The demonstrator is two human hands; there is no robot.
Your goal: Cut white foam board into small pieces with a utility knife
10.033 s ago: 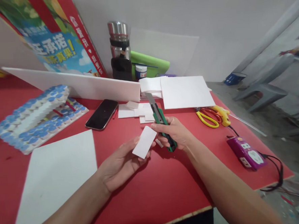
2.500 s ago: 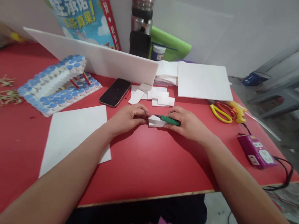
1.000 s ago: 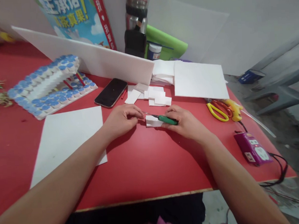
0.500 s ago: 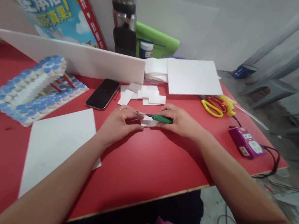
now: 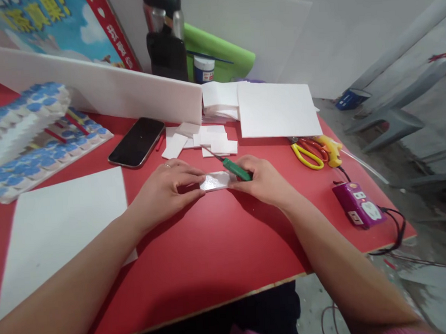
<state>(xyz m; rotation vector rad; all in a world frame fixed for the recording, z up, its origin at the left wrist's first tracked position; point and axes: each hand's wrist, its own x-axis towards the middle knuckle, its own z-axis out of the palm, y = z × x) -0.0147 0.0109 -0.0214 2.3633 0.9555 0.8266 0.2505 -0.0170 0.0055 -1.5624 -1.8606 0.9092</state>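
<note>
A small white foam-board strip (image 5: 217, 181) lies on the red table in front of me, its upper face partly shiny. My left hand (image 5: 177, 187) pinches the strip's left end between thumb and fingers. At the other end, the fingers of my right hand (image 5: 256, 176) press against the strip. That same hand is closed around a green-handled craft knife (image 5: 237, 169), whose thin blade points up and left, over a pile of small white board pieces (image 5: 210, 140). The palm side of the right hand is hidden.
A black phone (image 5: 136, 142) lies behind my left hand, beside a blue-and-white model (image 5: 35, 133). White sheets (image 5: 280, 110) stack at the back. Right are scissors (image 5: 307, 154), a yellow glue gun (image 5: 330, 150) and a purple power box (image 5: 357, 204). A white board (image 5: 67, 222) lies left.
The craft knife has swung from lying across the strip to pointing up and away, uncovering the strip's top. Both hands stay at its ends. The whole view has shifted slightly.
</note>
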